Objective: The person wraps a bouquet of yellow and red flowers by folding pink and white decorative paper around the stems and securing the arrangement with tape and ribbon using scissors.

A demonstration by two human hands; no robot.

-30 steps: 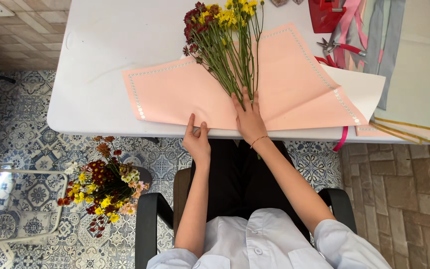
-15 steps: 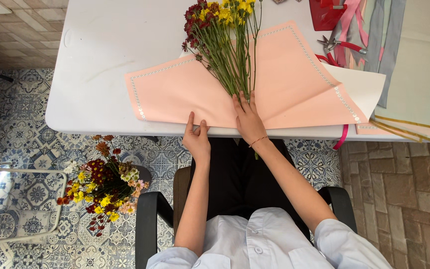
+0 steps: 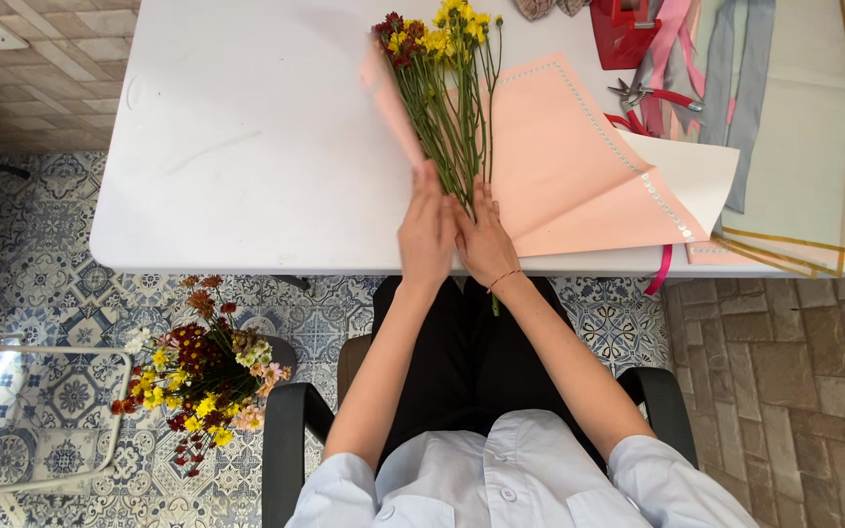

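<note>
Fingers of the left hand (image 3: 427, 230) lie flat and together against the folded-over flap of the pink wrapping paper (image 3: 579, 171), pressing it onto the flower stems; they are extended, not clenched, and hold the paper rather than grip it. Just to their right, touching them, the fingers of the right hand (image 3: 484, 240) wrap the lower ends of the stems and the paper beneath, closed loosely around the bunch near the bench's near edge.

The bunch of flowers (image 3: 442, 88) runs straight away from both sets of fingers: stems at the hands, yellow and dark red heads at the far end, long axis pointing across the white bench (image 3: 246, 147) and leaning only slightly left. Both hands sit at the stem end, the left on the paper flap and the right on the stems, so neither is clearly nearer. The unfolded right half of the paper spreads to the right of the right fingers, with its dotted border showing.

Farther right of the fingers lie pale sheets with gold edges (image 3: 804, 127), ribbons and red-handled scissors (image 3: 662, 95). Down to the left, off the bench, a second bunch of mixed flowers (image 3: 198, 376) stands on the tiled floor.

Compared with half a second ago, the left hand has left the bench edge and carried the left half of the paper up over the stems; that half then lay flat.
</note>
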